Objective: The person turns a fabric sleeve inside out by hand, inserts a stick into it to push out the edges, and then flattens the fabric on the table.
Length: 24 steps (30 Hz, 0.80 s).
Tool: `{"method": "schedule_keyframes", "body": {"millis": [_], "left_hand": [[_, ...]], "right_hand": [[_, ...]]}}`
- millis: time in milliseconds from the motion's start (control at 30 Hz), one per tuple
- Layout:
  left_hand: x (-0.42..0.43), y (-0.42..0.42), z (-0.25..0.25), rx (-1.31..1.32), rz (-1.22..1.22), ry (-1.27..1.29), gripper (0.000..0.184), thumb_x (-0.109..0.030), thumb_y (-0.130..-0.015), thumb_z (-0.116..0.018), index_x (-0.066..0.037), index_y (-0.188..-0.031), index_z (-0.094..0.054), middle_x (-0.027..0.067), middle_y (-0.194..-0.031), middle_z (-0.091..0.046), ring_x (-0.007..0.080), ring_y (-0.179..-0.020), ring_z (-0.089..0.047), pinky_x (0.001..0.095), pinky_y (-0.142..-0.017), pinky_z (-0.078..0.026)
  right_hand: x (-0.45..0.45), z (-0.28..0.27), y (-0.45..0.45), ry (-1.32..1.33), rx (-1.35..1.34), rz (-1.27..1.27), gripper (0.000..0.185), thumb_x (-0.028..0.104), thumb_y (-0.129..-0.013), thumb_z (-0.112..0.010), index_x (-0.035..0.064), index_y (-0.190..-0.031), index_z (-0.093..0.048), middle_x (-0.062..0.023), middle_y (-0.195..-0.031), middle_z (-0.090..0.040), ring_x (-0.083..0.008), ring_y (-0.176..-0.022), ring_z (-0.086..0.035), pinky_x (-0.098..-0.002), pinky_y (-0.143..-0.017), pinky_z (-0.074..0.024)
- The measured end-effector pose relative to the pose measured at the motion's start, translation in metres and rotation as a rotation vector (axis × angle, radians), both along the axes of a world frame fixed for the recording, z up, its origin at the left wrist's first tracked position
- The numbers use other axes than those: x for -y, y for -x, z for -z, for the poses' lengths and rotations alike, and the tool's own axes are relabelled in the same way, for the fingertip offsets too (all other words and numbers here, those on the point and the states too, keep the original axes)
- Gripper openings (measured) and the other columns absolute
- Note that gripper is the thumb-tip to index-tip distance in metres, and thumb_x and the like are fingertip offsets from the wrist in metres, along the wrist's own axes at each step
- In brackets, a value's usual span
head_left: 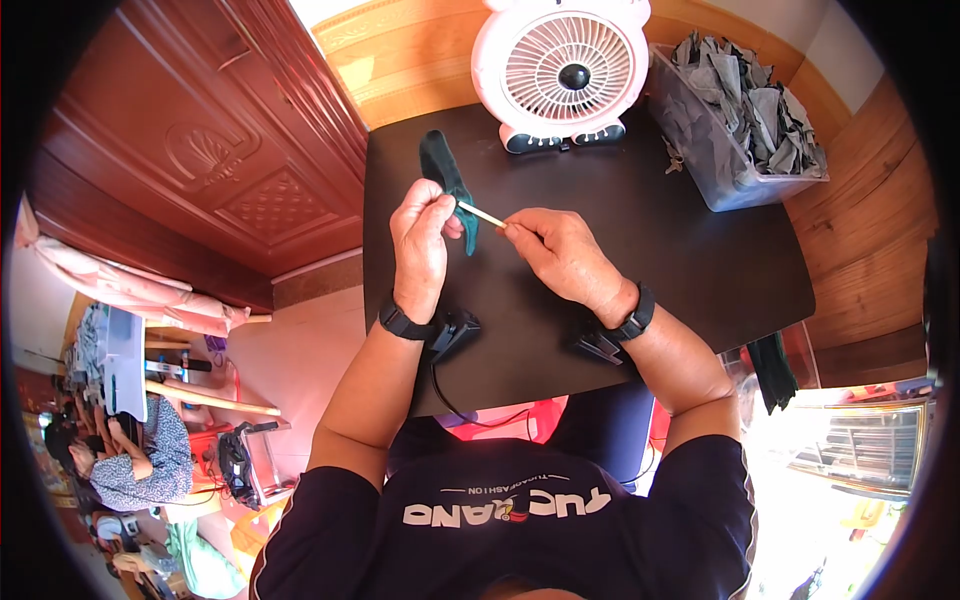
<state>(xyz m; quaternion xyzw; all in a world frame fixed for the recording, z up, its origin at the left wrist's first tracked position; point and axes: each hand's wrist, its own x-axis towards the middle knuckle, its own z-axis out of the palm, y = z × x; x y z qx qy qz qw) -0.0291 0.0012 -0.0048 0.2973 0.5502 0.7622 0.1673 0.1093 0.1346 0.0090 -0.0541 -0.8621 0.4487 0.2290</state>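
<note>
My left hand (420, 240) is closed on a narrow dark green cloth piece (440, 160), pinching it between thumb and fingers above the black table. One end of the cloth points up and away, and a shorter tail hangs beside my fingers. A thin pale stick (482, 215) runs from the cloth to my right hand (565, 255), which grips its near end between thumb and fingertips. The stick's far tip meets the cloth by my left thumb; whether it goes inside the cloth cannot be seen. Both wrists wear black bands.
On the black table (660, 270), a pink and white fan (510, 95) stands at the back. A clear plastic bin (735, 190) of grey cloth pieces sits back right. More dark green cloth (772, 370) hangs beyond the right edge. Another person (150, 460) is at far left.
</note>
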Motion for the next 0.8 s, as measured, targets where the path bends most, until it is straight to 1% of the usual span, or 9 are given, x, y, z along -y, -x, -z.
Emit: {"method": "schedule_keyframes", "body": {"millis": [233,333,467,567,633,667,700,733,800], "left_hand": [[-0.001,-0.008,0.001,-0.157,-0.023,0.120,0.013,-0.012,-0.088,-0.054,-0.003,-0.078,-0.052,0.0005,-0.066,-0.050,0.0061,-0.060,-0.047,0.0216,-0.055,-0.039],[-0.003,-0.008,0.005,-0.226,-0.014,0.095,0.014,-0.011,-0.087,-0.053,-0.003,-0.076,-0.052,0.0002,-0.063,-0.048,0.0057,-0.059,-0.045,0.0222,-0.054,-0.037],[-0.003,-0.006,0.005,-0.038,0.115,0.060,0.013,-0.011,-0.086,-0.053,-0.002,-0.077,-0.053,0.0002,-0.070,-0.052,0.0069,-0.062,-0.048,0.0230,-0.057,-0.039],[-0.001,-0.013,-0.003,-0.048,0.035,0.107,0.007,-0.009,-0.086,-0.053,-0.002,-0.086,-0.055,0.0016,-0.074,-0.056,0.0081,-0.067,-0.051,0.0231,-0.062,-0.042],[-0.003,-0.011,-0.006,-0.048,-0.025,-0.019,0.015,-0.009,-0.085,-0.054,-0.002,-0.098,-0.054,0.0029,-0.079,-0.058,0.0085,-0.070,-0.053,0.0233,-0.065,-0.043],[-0.004,-0.010,-0.006,-0.045,-0.057,-0.080,0.021,-0.009,-0.085,-0.054,-0.002,-0.104,-0.053,0.0035,-0.082,-0.059,0.0087,-0.071,-0.053,0.0234,-0.066,-0.043],[-0.002,-0.007,-0.009,-0.016,-0.075,0.006,0.035,-0.016,-0.084,-0.051,-0.005,-0.117,-0.050,0.0042,-0.098,-0.061,0.0037,-0.067,-0.049,0.0150,-0.048,-0.031],[-0.002,-0.008,-0.013,0.005,-0.044,-0.030,0.037,-0.016,-0.084,-0.050,-0.005,-0.119,-0.050,0.0056,-0.102,-0.062,0.0036,-0.066,-0.049,0.0148,-0.048,-0.032],[0.000,-0.012,-0.021,0.052,0.014,-0.100,0.041,-0.016,-0.084,-0.049,-0.005,-0.123,-0.049,0.0084,-0.110,-0.063,0.0035,-0.065,-0.049,0.0142,-0.047,-0.032]], "right_hand": [[0.000,0.000,0.000,-0.025,-0.018,0.054,0.017,0.013,-0.091,-0.058,-0.0016,-0.093,-0.066,-0.0162,-0.072,-0.061,-0.0255,-0.061,-0.058,-0.0348,-0.059,-0.0456],[0.002,-0.002,-0.001,-0.013,-0.022,0.064,0.017,0.013,-0.091,-0.058,-0.0018,-0.094,-0.066,-0.0151,-0.071,-0.061,-0.0227,-0.059,-0.056,-0.0338,-0.058,-0.0451],[0.002,-0.002,0.000,0.071,-0.062,0.030,0.018,0.013,-0.094,-0.057,-0.0019,-0.096,-0.065,-0.0076,-0.066,-0.057,-0.0123,-0.057,-0.050,-0.0288,-0.056,-0.0428],[0.005,-0.004,-0.001,0.134,-0.100,0.010,0.018,0.014,-0.095,-0.057,-0.0018,-0.098,-0.065,-0.0018,-0.065,-0.054,-0.0064,-0.058,-0.046,-0.0251,-0.054,-0.0408],[0.004,-0.002,0.000,0.142,-0.168,-0.004,0.018,0.015,-0.096,-0.057,-0.0015,-0.099,-0.065,0.0008,-0.067,-0.053,-0.0043,-0.058,-0.044,-0.0230,-0.053,-0.0396],[0.004,-0.004,-0.001,0.166,-0.141,0.002,0.017,0.014,-0.094,-0.059,-0.0011,-0.099,-0.066,-0.0041,-0.072,-0.058,-0.0102,-0.062,-0.050,-0.0259,-0.058,-0.0429],[0.005,-0.006,-0.002,0.191,-0.113,0.008,0.016,0.013,-0.093,-0.060,-0.0007,-0.099,-0.066,-0.0091,-0.078,-0.062,-0.0161,-0.067,-0.056,-0.0287,-0.063,-0.0462],[0.006,-0.007,-0.002,0.218,-0.083,0.012,0.015,0.012,-0.091,-0.062,-0.0002,-0.099,-0.067,-0.0140,-0.083,-0.067,-0.0220,-0.071,-0.062,-0.0315,-0.067,-0.0496],[0.007,-0.005,-0.002,0.237,-0.084,-0.006,0.015,0.011,-0.091,-0.063,0.0003,-0.100,-0.067,-0.0122,-0.085,-0.068,-0.0184,-0.073,-0.062,-0.0302,-0.069,-0.0495]]}}
